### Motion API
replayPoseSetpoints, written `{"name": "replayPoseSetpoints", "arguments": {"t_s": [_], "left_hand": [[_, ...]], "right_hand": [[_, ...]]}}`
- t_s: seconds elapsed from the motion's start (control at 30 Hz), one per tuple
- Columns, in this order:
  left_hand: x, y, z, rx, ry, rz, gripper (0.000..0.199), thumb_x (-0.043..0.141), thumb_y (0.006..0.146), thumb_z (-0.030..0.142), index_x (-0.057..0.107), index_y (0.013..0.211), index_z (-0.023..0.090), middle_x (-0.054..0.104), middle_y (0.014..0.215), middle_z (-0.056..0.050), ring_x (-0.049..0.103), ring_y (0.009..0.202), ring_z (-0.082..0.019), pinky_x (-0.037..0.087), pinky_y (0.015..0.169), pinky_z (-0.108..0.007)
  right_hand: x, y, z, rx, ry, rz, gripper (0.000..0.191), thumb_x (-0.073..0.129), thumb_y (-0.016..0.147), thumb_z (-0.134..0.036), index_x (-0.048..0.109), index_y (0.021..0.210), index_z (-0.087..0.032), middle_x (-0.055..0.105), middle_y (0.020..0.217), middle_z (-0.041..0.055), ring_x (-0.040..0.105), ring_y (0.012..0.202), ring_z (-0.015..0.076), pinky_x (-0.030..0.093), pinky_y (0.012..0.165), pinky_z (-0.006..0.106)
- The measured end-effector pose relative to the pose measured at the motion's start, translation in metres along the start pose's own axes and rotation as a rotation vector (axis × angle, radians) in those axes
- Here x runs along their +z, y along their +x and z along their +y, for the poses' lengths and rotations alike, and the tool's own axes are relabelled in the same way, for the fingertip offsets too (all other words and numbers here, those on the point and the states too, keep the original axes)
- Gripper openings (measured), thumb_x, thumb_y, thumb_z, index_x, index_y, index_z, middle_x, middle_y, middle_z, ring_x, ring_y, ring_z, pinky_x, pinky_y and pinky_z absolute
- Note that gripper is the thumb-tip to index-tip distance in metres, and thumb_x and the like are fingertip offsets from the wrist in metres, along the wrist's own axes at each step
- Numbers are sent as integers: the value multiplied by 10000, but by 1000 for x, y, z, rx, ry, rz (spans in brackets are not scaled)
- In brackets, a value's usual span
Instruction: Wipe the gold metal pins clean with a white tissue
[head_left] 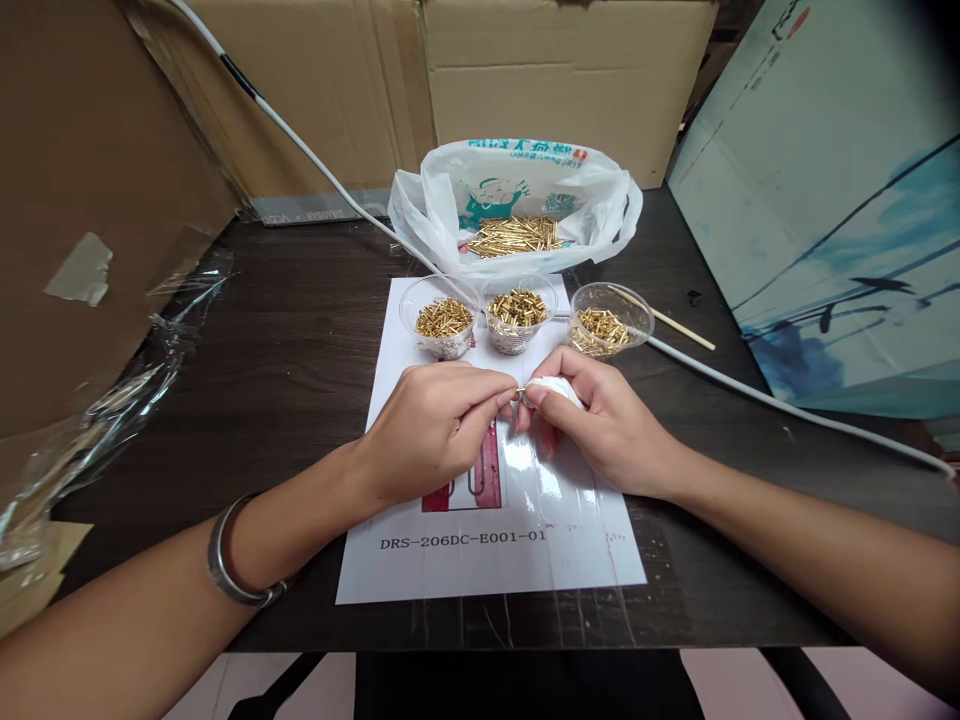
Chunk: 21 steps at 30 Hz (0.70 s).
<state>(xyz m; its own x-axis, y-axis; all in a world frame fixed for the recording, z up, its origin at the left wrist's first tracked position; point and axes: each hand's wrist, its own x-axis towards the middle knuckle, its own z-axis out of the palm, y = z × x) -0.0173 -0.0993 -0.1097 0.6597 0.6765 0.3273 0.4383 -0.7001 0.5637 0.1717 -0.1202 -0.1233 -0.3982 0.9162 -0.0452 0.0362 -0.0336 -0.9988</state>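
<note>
At the lower centre of the frame, a printed sheet (517, 575) lies on the dark counter (277, 350). Above it, mid-frame, the left hand (431, 420) pinches a tiny gold pin (520, 391) between thumb and fingers, its tip meeting the right hand (611, 430), which grips a white wad (561, 386). Just beyond stand three clear cups (553, 300) of small gold pieces. Farther, upper centre, an open plastic bag (624, 215) holds longer gold pins (517, 236), before cardboard (570, 100).
</note>
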Motion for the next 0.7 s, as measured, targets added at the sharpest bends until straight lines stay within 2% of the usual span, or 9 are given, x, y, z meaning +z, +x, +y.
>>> {"name": "replayPoseSetpoints", "arguments": {"t_s": [0.33, 0.43, 0.7], "left_hand": [[-2, -1, 0, 13, -4, -37, 248, 453, 907, 145, 682, 814, 171, 655, 717, -6, 552, 645, -111, 422, 641, -258], [-1, 0, -2, -7, -36, -40, 237, 447, 916, 156, 667, 830, 170, 672, 765, -4, 580, 689, -111, 438, 676, -249], [2, 0, 0, -95, -26, 59, 176, 561, 880, 236, 632, 1028, 173, 700, 896, 7, 630, 738, -93, 470, 675, -202]], "right_hand": [[-2, -1, -2, 7, 9, -50, 155, 496, 920, -276, 441, 820, -173, 622, 734, 0, 566, 558, 89, 441, 537, 245], [-2, 0, -2, 6, 15, -32, 156, 499, 919, -282, 441, 822, -174, 624, 737, 1, 573, 564, 90, 451, 542, 243], [0, -1, -1, 8, 3, 36, 199, 521, 907, -336, 439, 815, -179, 621, 686, -12, 564, 521, 87, 448, 516, 238]]}}
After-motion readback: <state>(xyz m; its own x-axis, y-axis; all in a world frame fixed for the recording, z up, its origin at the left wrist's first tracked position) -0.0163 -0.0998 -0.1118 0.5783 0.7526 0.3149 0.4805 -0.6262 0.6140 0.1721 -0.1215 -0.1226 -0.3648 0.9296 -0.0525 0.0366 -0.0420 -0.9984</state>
